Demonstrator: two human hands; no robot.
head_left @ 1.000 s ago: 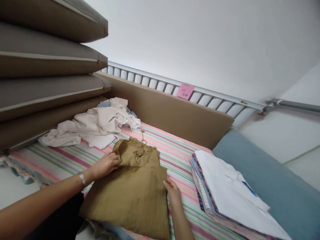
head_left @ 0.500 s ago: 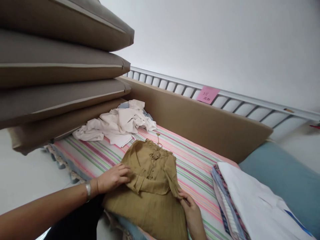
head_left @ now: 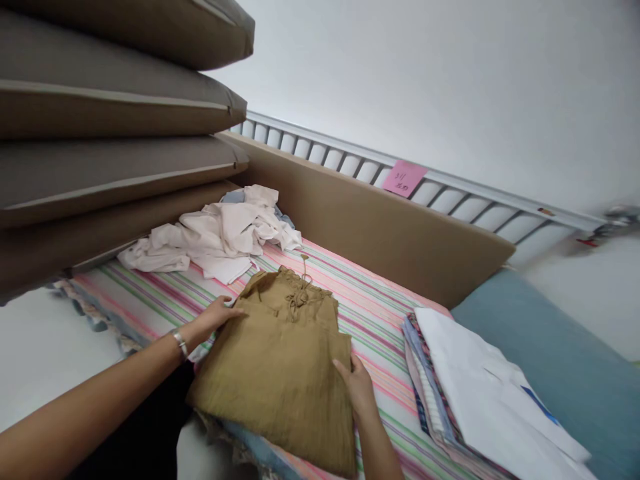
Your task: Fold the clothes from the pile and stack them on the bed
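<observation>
I observe the olive-brown garment (head_left: 280,360) lying folded on the striped sheet (head_left: 370,313) of the bed, at its near edge. My left hand (head_left: 215,315) rests flat, fingers extended, against the garment's left edge near the neckline ties. My right hand (head_left: 361,390) lies on its right edge, fingers loosely open and gripping nothing that I can make out. A crumpled white laundry pile (head_left: 220,237) sits beyond; a stack of folded clothes (head_left: 480,393) sits right.

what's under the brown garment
The brown garment lies on a striped sheet; at its near edge some pale blue cloth peeks out. How far that cloth reaches underneath is covered. Both hands, left and right, rest on its edges.
</observation>
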